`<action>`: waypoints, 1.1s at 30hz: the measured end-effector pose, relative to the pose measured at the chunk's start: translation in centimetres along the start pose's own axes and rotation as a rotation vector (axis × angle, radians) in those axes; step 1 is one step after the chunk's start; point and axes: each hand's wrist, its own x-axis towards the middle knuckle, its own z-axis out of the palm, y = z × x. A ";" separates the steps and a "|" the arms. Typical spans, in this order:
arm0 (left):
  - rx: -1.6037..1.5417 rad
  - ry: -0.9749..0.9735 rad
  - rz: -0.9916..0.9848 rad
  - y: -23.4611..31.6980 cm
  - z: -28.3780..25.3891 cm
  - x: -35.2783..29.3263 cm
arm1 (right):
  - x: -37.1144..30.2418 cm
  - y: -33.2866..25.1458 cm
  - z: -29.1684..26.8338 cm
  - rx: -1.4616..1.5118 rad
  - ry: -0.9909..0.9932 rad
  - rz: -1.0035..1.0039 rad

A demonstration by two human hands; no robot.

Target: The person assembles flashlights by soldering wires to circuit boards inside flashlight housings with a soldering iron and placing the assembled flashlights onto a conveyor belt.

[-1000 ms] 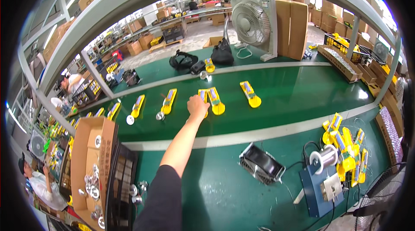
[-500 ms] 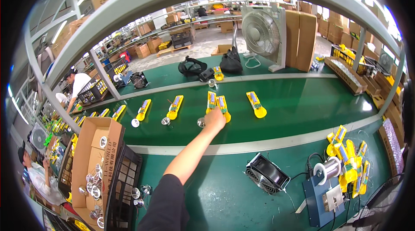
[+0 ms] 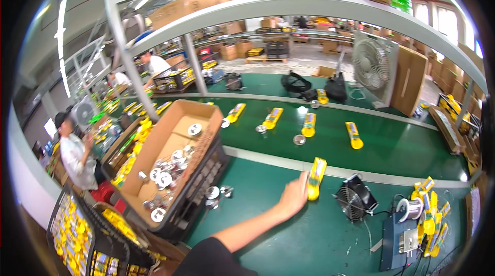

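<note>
At five o'clock from the view's centre, the left hand (image 3: 294,194) grips the yellow unit (image 3: 316,179) by its left edge, over the green bench (image 3: 252,188); contact with the bench cannot be confirmed. The right hand is out of view. A light edge grip, off the unit's face, appears advisable, clear of the small black fan (image 3: 350,204) at three o'clock. Farther off, at twelve, similar units (image 3: 308,126) lie on the green conveyor (image 3: 330,149).

1 yellow housing (image 3: 316,179) in 1 left hand (image 3: 294,196), 4 more housings (image 3: 309,126) on 1 green belt (image 3: 402,147) right of 1 open carton (image 3: 178,123), 3 silver reflectors (image 3: 299,140) alongside, 1 black fan (image 3: 356,198) on near bench (image 3: 314,242), 1 wire spool (image 3: 411,209), 1 blue unit (image 3: 392,247)
</note>
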 end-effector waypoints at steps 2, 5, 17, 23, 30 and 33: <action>-0.007 -0.055 -0.058 1.2 -2.7 -6.1 | -0.6 -0.5 0.8 0.003 0.020 -0.020; -0.028 -0.097 -0.144 2.6 -5.8 -14.4 | -1.7 -1.3 1.0 -0.016 0.055 -0.048; 0.397 0.328 -0.143 -4.3 -16.2 -17.5 | -3.2 -2.5 1.4 -0.083 -0.088 -0.051; 0.508 0.107 -0.151 -8.8 -17.8 -15.0 | -2.7 -1.2 1.9 -0.059 -0.059 -0.083; 0.563 -0.060 0.072 -9.8 -18.7 -13.1 | -2.5 -1.9 1.3 -0.175 -0.020 0.113; 0.430 0.027 0.128 -9.9 -18.4 -12.5 | -2.1 -2.3 2.3 -0.103 0.013 0.051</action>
